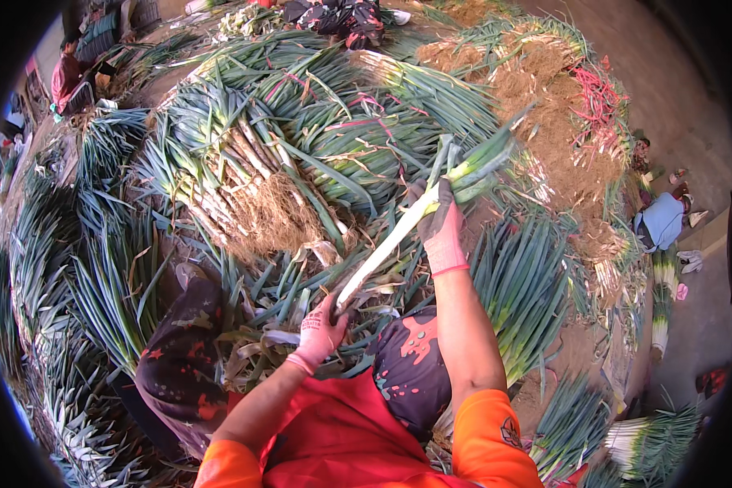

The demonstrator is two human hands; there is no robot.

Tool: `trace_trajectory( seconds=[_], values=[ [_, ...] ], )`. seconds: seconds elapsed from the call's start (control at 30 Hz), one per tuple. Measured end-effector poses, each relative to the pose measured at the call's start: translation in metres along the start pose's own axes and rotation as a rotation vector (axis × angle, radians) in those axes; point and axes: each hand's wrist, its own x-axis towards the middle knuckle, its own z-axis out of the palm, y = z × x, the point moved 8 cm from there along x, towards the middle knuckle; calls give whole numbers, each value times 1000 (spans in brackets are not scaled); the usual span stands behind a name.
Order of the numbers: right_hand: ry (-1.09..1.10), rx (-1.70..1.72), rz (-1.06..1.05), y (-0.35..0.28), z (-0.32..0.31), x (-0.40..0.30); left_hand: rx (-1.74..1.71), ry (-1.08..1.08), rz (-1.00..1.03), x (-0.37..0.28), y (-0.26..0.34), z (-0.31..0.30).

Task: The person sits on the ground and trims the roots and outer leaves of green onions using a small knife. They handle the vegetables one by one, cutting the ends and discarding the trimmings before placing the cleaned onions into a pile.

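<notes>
Both my hands wear pink gloves with dark palms and fingers. My right hand (438,216) is closed around a large green onion (387,243), where its white stalk meets the green leaves. The onion slants from lower left to upper right, its leaves pointing away from me. At the lower end of the white stalk is my left hand (323,329), its fingers around that end. Beyond the hands lies a pile of unpeeled green onions (244,152) with brown stalks and matted roots (274,213). Loose peeled leaves (268,341) litter the ground between my legs.
Green onion bundles lie at the left (43,244) and beside my right knee (524,287). Soil and root debris (555,122) stretch along the upper right, near red ties (595,100). A person in light blue (662,219) is at the far right; others are at the upper left and top.
</notes>
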Motion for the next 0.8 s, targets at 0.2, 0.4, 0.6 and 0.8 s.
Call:
trace_trajectory(
  seconds=[0.2,0.4,0.6,0.8],
  values=[
    [-156,-1804,-243,4,29,-38,-226,62,-91,17,-3,-6],
    [-1088,-1389,391,114,53,-142,-175,71,-125,50,-44,3],
    [-1795,-1082,381,119,103,-267,-111,-14,356,56,-17,3],
    [-599,-1230,161,34,47,-66,-456,-177,135,34,40,-38]
  ],
)
